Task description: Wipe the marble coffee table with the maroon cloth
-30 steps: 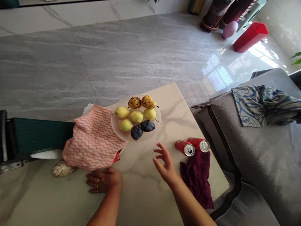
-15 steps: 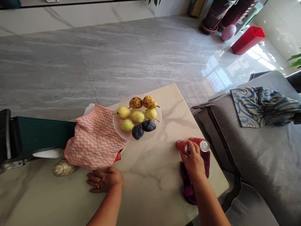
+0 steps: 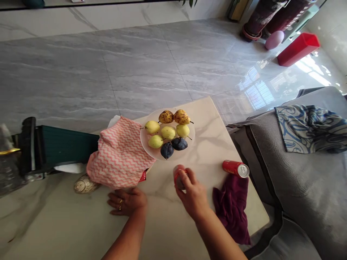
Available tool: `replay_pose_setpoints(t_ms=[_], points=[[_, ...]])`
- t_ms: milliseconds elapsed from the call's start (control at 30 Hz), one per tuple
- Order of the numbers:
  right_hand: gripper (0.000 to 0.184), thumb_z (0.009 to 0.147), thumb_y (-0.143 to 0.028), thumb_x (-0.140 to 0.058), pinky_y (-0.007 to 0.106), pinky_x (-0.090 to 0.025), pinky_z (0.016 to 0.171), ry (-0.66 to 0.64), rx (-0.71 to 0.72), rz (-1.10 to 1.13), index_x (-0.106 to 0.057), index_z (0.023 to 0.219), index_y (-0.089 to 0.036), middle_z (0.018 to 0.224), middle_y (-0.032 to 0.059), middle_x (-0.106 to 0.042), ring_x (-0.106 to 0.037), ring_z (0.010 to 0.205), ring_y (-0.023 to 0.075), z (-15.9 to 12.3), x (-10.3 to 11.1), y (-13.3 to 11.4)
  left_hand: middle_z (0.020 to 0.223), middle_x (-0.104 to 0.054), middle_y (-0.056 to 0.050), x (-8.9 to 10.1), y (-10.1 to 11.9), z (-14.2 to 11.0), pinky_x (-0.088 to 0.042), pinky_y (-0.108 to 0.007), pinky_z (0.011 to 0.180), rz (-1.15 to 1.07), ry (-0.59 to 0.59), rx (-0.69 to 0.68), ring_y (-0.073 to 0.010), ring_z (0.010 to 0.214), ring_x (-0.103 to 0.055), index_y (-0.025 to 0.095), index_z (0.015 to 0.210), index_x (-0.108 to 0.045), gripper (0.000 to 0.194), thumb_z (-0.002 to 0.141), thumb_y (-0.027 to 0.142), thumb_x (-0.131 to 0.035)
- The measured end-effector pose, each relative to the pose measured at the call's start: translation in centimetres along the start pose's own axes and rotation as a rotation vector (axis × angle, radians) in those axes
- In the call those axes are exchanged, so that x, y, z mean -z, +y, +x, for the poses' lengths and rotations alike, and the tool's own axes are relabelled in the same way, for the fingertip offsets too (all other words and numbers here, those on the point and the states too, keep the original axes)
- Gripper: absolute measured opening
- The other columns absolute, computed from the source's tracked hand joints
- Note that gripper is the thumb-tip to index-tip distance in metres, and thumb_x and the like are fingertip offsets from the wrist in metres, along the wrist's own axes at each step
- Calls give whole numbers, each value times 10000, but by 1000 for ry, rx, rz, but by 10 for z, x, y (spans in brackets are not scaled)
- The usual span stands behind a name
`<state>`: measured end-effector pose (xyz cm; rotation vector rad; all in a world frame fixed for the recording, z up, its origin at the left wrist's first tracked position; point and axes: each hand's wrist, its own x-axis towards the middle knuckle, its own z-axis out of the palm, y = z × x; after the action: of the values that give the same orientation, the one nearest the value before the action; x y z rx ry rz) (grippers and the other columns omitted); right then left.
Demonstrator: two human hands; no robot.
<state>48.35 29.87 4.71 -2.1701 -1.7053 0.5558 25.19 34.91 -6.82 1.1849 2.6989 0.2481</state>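
Near the middle of the marble-patterned table (image 3: 168, 206), my right hand (image 3: 193, 195) is closed around a red drink can (image 3: 179, 172), just below the fruit plate. A second red can (image 3: 235, 168) lies on its side near the right table edge, beside a crumpled purple cloth (image 3: 234, 209). My left hand (image 3: 127, 202) rests on the table with fingers stretched out, holding nothing. A pink-and-white zigzag cloth (image 3: 120, 153) lies just beyond it. The pale plate (image 3: 148, 151) carries several yellow pears (image 3: 168, 133) and two dark plums (image 3: 179, 143).
At the left are a dark green box (image 3: 69, 144) and a patterned oval object (image 3: 85, 184). A grey sofa (image 3: 303, 173) with a blue patterned cloth (image 3: 309, 126) borders the table at the right. On the floor beyond stand a red bin (image 3: 298, 49) and a pink ball (image 3: 274, 39).
My right hand has carried one can leftward, away from the other can and the purple cloth. My left hand stays on the table. The view has shifted slightly.
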Motion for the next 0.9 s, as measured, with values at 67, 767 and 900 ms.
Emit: replay_pose_setpoints(t_ms=[67,767,900], points=[[620,963,-211,-759,327,-715,880,-104,57,35,-667,1565,-324,1630,114,-685,-828,1025,204,16,-15,-26,1899,-296,-350,0,-2,0,-208,-899,1381,-2,-12,-5,-561,1783,-242,5,1780,-365,848,1055,441,-416],[635,1128,-379,-669,419,-705,994,246,192,-76,-497,1732,-284,1644,187,-663,-784,1238,276,9,8,14,1903,-288,-350,-1,0,2,-210,-893,1386,22,-25,9,-571,1780,-247,-38,1776,-364,904,1006,435,-401],[714,1104,-548,-683,672,-617,1146,483,-166,-408,-493,1726,-253,1649,254,-615,-631,1495,441,-21,62,122,1904,-304,-334,-3,-2,1,-214,-886,1386,13,7,-1,-560,1782,-254,-17,1780,-374,917,1011,484,-363]])
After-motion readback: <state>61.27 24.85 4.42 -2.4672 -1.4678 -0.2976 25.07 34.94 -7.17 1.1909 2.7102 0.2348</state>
